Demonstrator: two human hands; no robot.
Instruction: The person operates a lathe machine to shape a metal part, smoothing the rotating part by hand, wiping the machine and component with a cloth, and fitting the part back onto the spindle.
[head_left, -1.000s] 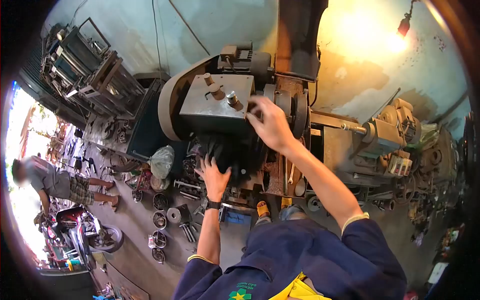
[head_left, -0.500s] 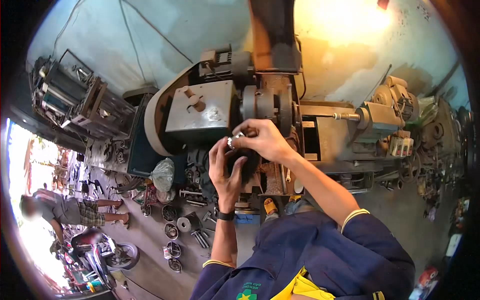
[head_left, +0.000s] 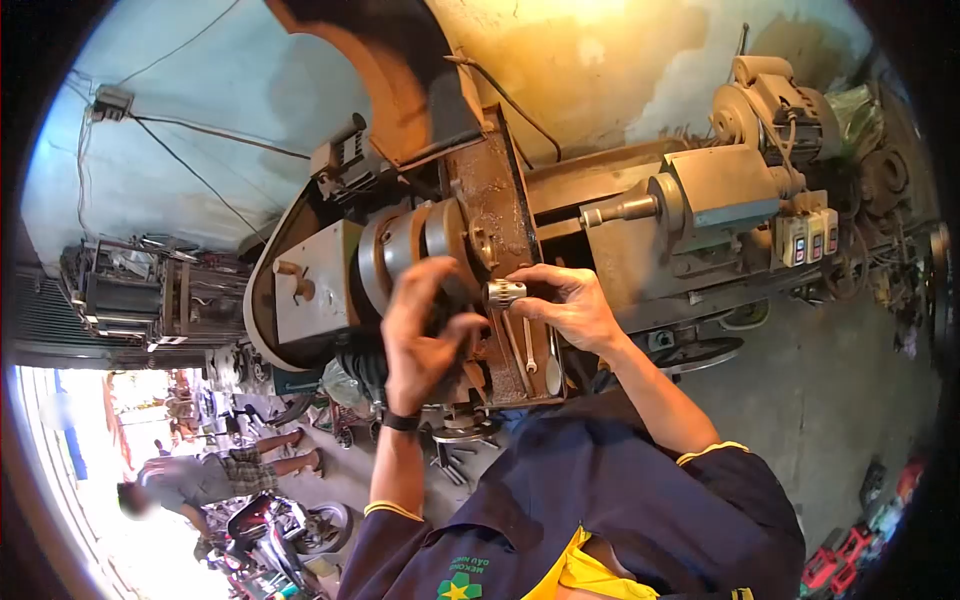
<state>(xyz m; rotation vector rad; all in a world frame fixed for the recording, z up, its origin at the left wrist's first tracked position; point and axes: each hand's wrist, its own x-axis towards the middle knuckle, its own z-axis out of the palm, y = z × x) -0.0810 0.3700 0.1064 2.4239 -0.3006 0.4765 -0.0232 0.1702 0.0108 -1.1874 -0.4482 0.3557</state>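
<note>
Between the thumb and fingers of my right hand (head_left: 572,308) sits a small silvery metal cylinder (head_left: 505,293) with rows of slots or ridges on its side. My left hand (head_left: 415,345), with a dark band on the wrist, is raised left of the cylinder and apart from it. Its fingers are curved and spread from the thumb, slightly blurred, with nothing visible held. Both hands are in front of a machine with a round metal spindle head (head_left: 447,235), just behind and above them.
A spanner (head_left: 530,350) and a spoon-shaped tool (head_left: 554,372) lie on the rusty machine bed below my right hand. A motor (head_left: 765,110) and switch box (head_left: 808,240) stand to the right. At lower left, a person (head_left: 215,480) bends by a motorbike (head_left: 280,535).
My view has turned and shifted right along the machine. My hands were together at the metal part; now the left has drawn apart and the right alone holds the cylinder.
</note>
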